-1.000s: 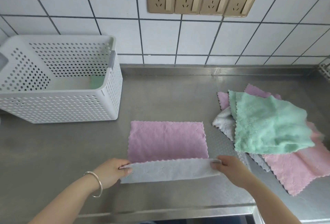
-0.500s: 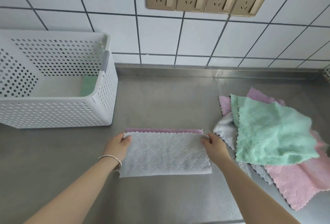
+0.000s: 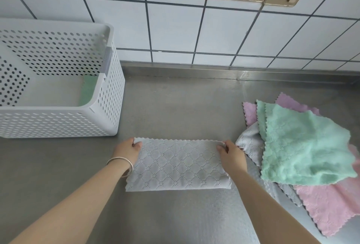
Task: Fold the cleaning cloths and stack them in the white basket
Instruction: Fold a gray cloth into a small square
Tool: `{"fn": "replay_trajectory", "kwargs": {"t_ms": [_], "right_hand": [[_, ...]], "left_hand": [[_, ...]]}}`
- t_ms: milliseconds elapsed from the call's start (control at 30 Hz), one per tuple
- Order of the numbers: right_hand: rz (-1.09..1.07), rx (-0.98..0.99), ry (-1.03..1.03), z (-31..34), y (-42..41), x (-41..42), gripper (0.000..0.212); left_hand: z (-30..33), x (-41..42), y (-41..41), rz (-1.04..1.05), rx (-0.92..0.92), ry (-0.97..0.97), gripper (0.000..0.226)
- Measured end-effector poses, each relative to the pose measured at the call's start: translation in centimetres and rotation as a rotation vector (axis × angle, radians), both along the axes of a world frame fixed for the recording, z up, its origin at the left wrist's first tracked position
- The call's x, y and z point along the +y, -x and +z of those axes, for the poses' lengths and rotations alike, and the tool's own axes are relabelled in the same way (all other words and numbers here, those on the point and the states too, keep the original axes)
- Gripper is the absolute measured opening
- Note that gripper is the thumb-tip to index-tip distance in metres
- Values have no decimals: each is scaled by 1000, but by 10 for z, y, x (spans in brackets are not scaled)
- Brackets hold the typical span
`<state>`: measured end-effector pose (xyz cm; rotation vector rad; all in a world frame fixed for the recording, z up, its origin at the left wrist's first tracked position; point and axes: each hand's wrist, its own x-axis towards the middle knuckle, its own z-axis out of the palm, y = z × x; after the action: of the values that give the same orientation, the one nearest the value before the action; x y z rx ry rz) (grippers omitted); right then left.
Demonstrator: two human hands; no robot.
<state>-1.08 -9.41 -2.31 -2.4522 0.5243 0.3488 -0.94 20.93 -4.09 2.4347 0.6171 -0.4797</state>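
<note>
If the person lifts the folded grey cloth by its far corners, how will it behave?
Probably floppy: the grey cloth lies limp and flat on the steel counter, pinched at its far corners by the left hand and right hand. It likely weighs little. The fold may fall open, since nothing visible holds the layers together.

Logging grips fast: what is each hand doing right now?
Left hand: pinching the far left corner of the folded grey quilted cloth.
Right hand: pinching its far right corner.
</note>
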Motion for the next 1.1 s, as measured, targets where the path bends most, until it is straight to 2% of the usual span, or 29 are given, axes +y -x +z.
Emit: {"fn": "replay_trajectory", "kwargs": {"t_ms": [167, 267, 333, 400, 433, 533, 600, 733, 867, 933, 1033, 1100], "right_hand": [[-65, -25, 30, -4, 0, 6, 15], [-147, -73, -7, -4, 4, 7, 28], [-29, -193, 145, -4, 13, 10, 35], [203, -315, 377, -9, 26, 18, 43], [290, -333, 425, -10, 34, 24, 43], [454, -240, 458, -20, 59, 41, 46], [471, -137, 467, -27, 76, 41, 50], [412, -31, 461, -36, 93, 28, 61], [453, -44, 387, -25, 89, 22, 71], [319, -51, 180, -15, 86, 25, 68], [-119, -166, -97, 3, 82, 26, 59], [-212, -95, -146, 9, 78, 24, 52]], "left_hand": [[-1, -4, -1, 7, -7, -64, 30], [6, -7, 5, 80, -47, -74, 23], [9, -8, 16, 101, -188, -155, 35], [5, -8, 29, -3, -388, -280, 46], [2, -10, 36, -93, -445, -336, 50], [-6, -25, 53, -447, -392, -427, 59], [-16, -35, 62, -608, -360, -460, 63], [-28, -41, 69, -646, -277, -487, 72], [-31, -43, 69, -624, -260, -478, 73], [-24, -47, 69, -601, -252, -479, 80], [-18, -65, 70, -533, -190, -439, 82], [-14, -83, 79, -495, -211, -410, 77]]}}
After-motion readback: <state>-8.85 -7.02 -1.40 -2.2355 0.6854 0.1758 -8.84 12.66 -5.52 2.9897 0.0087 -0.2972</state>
